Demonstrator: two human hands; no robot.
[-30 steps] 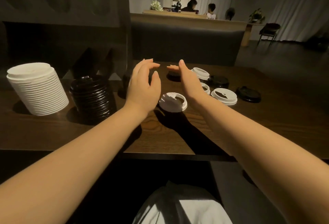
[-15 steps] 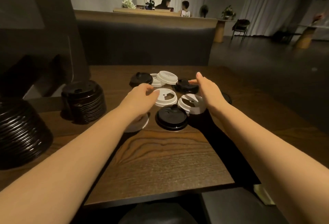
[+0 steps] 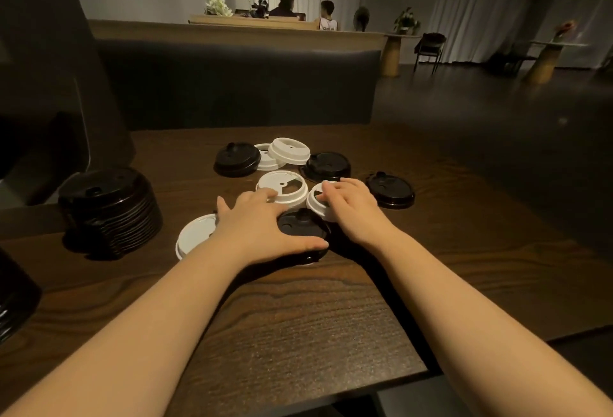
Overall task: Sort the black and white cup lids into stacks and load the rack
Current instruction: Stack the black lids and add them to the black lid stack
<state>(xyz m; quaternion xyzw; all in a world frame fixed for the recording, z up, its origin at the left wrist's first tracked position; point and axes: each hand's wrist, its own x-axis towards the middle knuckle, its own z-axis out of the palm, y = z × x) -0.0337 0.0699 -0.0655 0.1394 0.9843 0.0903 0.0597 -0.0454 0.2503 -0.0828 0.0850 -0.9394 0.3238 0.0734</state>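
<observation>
Gathering the loose lids by colour looks like the step in hand, and it should go best one colour per hand, lifting straight up so neighbours stay put. Nearest, the left hand (image 3: pixel 262 227) lies spread, thumb curled round the near rim of a black lid (image 3: pixel 303 229), fingertips reaching a white lid (image 3: pixel 282 187) beyond. The right hand (image 3: pixel 348 201) curls its fingers over another white lid (image 3: pixel 320 201); whether it truly grips, I cannot tell. Farther off sit more lids, and left, the black stack (image 3: pixel 109 204).
</observation>
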